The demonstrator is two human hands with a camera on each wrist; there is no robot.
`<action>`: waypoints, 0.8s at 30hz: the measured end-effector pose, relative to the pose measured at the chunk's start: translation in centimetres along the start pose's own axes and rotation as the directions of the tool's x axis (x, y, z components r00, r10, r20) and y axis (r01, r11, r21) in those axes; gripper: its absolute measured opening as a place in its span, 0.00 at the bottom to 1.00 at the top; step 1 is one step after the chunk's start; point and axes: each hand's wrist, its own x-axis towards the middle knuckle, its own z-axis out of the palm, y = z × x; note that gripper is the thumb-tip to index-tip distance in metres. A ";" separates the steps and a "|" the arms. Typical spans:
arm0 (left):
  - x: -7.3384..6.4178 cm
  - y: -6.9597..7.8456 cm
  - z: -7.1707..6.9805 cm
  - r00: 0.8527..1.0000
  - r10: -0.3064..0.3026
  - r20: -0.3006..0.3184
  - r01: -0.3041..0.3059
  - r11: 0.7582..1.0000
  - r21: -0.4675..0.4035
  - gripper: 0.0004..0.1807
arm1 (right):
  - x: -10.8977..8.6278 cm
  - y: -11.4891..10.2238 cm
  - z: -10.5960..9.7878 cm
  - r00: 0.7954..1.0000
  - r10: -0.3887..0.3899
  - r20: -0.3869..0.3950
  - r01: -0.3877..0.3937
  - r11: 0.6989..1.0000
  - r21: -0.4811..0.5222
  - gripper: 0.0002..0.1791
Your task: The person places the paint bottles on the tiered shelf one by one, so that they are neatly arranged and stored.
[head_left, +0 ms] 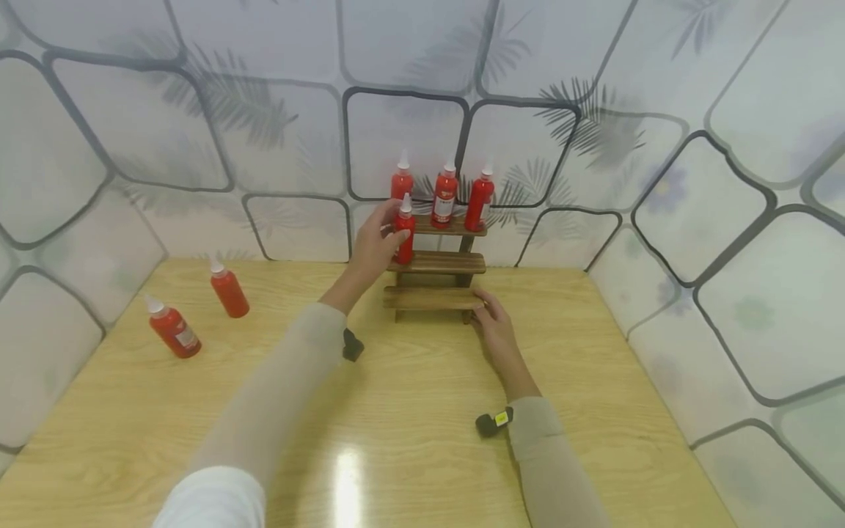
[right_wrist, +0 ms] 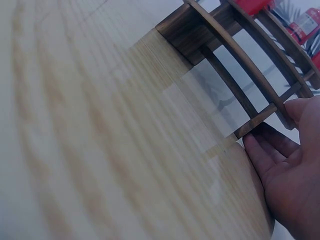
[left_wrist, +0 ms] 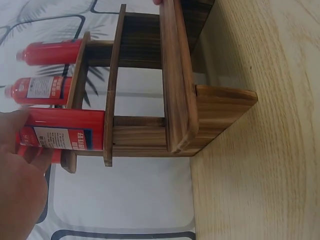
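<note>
My left hand (head_left: 375,253) grips a red bottle (left_wrist: 75,125) with a white pointed cap, upright at the left end of the middle step of a wooden three-step stand (head_left: 432,298). In the left wrist view, the bottle's base meets that step. On the top step stand a red bottle (head_left: 445,196) with its label showing, another bottle (head_left: 480,202) at the right, and a third bottle (head_left: 401,182) partly hidden behind the held one. My right hand (head_left: 499,337) holds the right end of the lowest step, thumb over the board and fingers by the leg (right_wrist: 257,120).
Two more red bottles, one nearer (head_left: 177,334) and one farther back (head_left: 229,292), stand on the left of the light wooden table (head_left: 409,411). A patterned wall covering (head_left: 297,139) rises directly behind the stand and along both sides.
</note>
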 end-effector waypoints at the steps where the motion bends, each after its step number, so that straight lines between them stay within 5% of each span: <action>1: 0.0 0.0 0.0 1.000 0.003 -0.003 -0.003 1.000 -0.007 0.27 | 0.0 0.0 0.0 1.000 -0.001 -0.004 0.001 1.000 0.001 0.24; 16: -0.1 0.4 -0.9 0.999 0.008 -0.039 -0.009 1.000 -0.029 0.29 | 0.1 0.0 0.3 1.000 0.007 0.009 -0.007 1.000 0.002 0.26; 24: -2.6 1.3 -2.7 0.996 0.062 -0.063 -0.062 0.998 -0.007 0.29 | -0.1 -0.2 0.3 1.000 0.018 -0.001 -0.018 1.000 -0.003 0.26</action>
